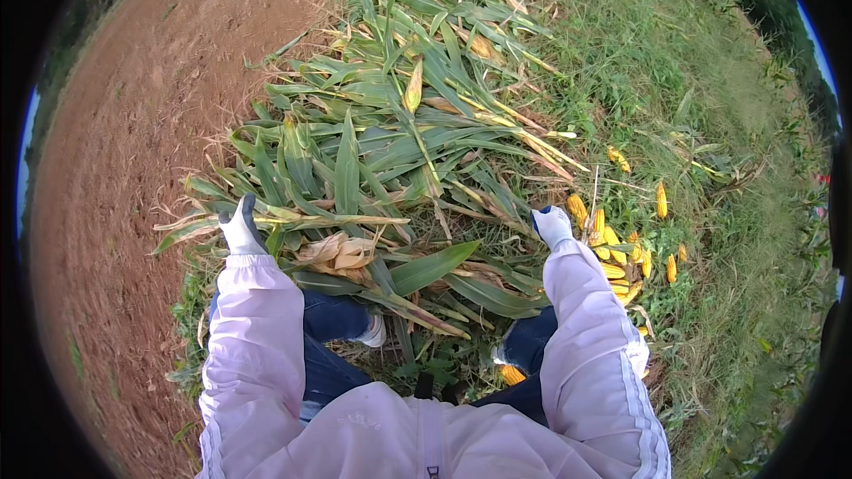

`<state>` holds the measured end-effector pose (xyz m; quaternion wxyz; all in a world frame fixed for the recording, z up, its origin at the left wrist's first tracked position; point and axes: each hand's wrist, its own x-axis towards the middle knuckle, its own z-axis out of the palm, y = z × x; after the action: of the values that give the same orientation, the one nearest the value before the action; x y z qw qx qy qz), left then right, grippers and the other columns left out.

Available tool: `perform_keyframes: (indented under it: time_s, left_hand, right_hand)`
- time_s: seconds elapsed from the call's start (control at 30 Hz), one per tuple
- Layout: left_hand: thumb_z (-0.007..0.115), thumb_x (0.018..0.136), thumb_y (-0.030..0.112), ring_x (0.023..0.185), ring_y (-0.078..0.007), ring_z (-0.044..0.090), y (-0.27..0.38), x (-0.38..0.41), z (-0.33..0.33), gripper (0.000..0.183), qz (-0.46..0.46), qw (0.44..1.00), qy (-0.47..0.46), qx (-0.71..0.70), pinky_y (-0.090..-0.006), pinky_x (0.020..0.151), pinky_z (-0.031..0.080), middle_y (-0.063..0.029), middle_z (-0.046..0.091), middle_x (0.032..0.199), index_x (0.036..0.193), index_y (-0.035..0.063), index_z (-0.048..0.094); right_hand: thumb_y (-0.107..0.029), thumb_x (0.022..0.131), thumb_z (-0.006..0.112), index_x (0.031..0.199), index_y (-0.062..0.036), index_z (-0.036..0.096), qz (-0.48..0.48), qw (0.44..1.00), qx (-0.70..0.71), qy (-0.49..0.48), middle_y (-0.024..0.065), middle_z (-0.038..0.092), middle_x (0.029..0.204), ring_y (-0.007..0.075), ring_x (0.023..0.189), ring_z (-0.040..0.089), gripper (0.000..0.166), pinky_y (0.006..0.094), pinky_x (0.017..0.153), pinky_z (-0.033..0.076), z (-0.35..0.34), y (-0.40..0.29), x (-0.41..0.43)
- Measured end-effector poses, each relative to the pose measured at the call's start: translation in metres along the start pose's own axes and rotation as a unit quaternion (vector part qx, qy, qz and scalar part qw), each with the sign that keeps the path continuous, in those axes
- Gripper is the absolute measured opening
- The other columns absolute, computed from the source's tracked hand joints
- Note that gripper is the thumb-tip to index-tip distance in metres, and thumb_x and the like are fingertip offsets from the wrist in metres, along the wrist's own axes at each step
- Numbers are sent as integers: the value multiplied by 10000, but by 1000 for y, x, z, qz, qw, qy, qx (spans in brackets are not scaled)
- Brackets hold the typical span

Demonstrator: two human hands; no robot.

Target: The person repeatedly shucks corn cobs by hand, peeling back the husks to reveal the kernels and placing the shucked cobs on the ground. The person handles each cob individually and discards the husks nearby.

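My left hand (241, 229), in a white glove with a dark palm coating, is at the left side of a heap of cut corn stalks (373, 140). Its thumb is raised, and a dry stalk (333, 219) extends rightward from beside it; the hand's grip is unclear. My right hand (554, 226), gloved alike, has its fingers curled around the lower end of another corn stalk (496, 206) at the heap's right side. Between the hands lie a dry husk (339, 253) and a broad green leaf (434, 267). An ear in its husk (413, 88) rests higher on the heap.
Husked yellow corn ears (614, 243) lie piled right of my right hand, with several scattered beyond. One ear (511, 374) is near my right leg (529, 339). Bare reddish soil (133, 179) borders the heap on the left, grass (719, 213) on the right.
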<state>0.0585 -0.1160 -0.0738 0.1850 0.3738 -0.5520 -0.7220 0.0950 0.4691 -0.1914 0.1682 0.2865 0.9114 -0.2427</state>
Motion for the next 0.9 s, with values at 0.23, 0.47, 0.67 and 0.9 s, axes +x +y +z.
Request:
perform_keyframes:
  time_s: [0.23, 0.47, 0.67, 0.9]
  left_hand:
    - [569, 958, 262, 1242, -234, 477, 11, -102, 93, 443, -1, 966, -255, -48, -428, 1049, 353, -59, 512, 1336, 1359, 122, 445]
    - [609, 920, 232, 1280, -305, 444, 26, -165, 139, 552, -106, 930, -351, -23, -449, 1114, 304, -182, 429, 1389, 1405, 59, 408]
    - [590, 923, 203, 1286, -292, 445, 27, -171, 144, 541, -123, 931, -340, -38, -437, 1107, 321, -170, 459, 1369, 1404, 33, 411]
    - [576, 940, 114, 1195, -204, 529, 10, -184, 142, 481, -141, 920, -366, -3, -324, 1043, 397, -107, 532, 1287, 1387, 20, 426]
  right_hand:
    - [-421, 855, 589, 804, -58, 705, -194, 966, 143, -96, 127, 669, 683, 305, 642, 638, 385, 406, 641, 484, 114, -141, 63]
    - [-482, 864, 577, 1470, -93, 339, -103, 990, 40, -89, 195, 400, 1460, 343, 1299, 448, 758, 401, 1076, 377, 186, -207, 108]
    - [-461, 847, 613, 1468, -61, 295, -106, 985, -25, -134, 168, 503, 1376, 326, 1251, 508, 804, 460, 1034, 400, 185, -239, 95]
    - [-345, 882, 586, 938, -85, 697, -277, 951, 133, 21, 155, 692, 872, 354, 780, 653, 288, 451, 724, 506, 203, -257, 97]
